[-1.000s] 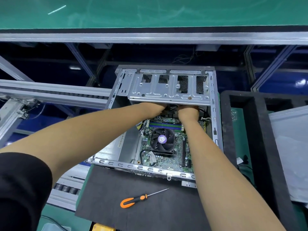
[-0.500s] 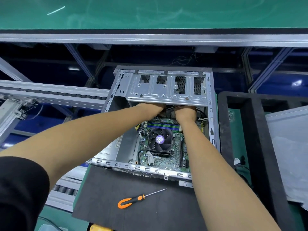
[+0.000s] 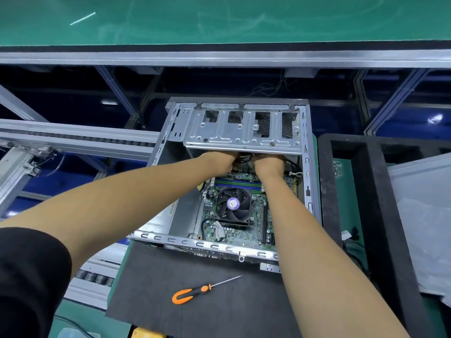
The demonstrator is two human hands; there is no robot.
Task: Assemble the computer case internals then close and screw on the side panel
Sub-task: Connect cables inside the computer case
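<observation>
Hands, left (image 3: 220,161) and right (image 3: 268,164), reach under drive cage (image 3: 241,132); fingers hidden, state unclear.

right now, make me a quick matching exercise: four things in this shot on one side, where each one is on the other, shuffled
Things:
1. screwdriver
2. cooling fan
3. left hand
4. drive cage

Places:
A. on the motherboard inside the case
B. across the far end of the case
C. on the black mat near the case
D. reaching under the drive cage

Pairs: 1-C, 2-A, 3-D, 4-B
</observation>
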